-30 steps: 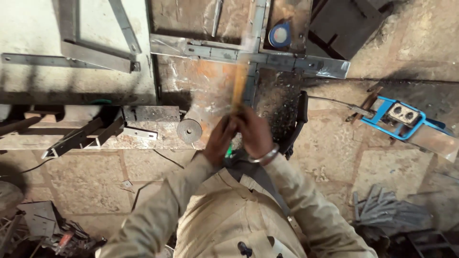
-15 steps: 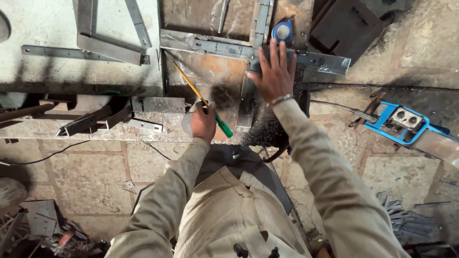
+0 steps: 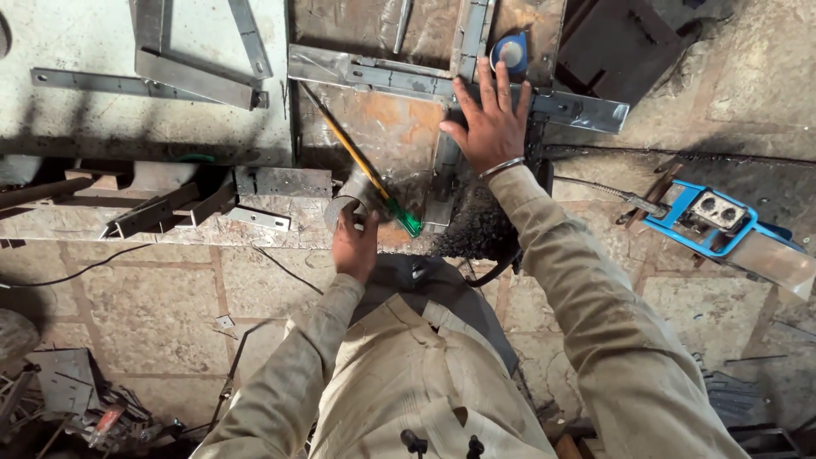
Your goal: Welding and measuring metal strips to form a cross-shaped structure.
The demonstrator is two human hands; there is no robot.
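At frame centre, the left hand (image 3: 355, 242) grips a yellow rod with a green end (image 3: 361, 170) (slanting up-left); the right hand (image 3: 489, 123), fingers spread, presses flat on the crossed steel bars (image 3: 442, 85), holding nothing.

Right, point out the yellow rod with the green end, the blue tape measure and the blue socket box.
yellow rod (image 3: 353, 157), head view, on its yellow shaft.
blue tape measure (image 3: 511, 53), head view, on its round face.
blue socket box (image 3: 716, 210), head view, on its grey socket plate.
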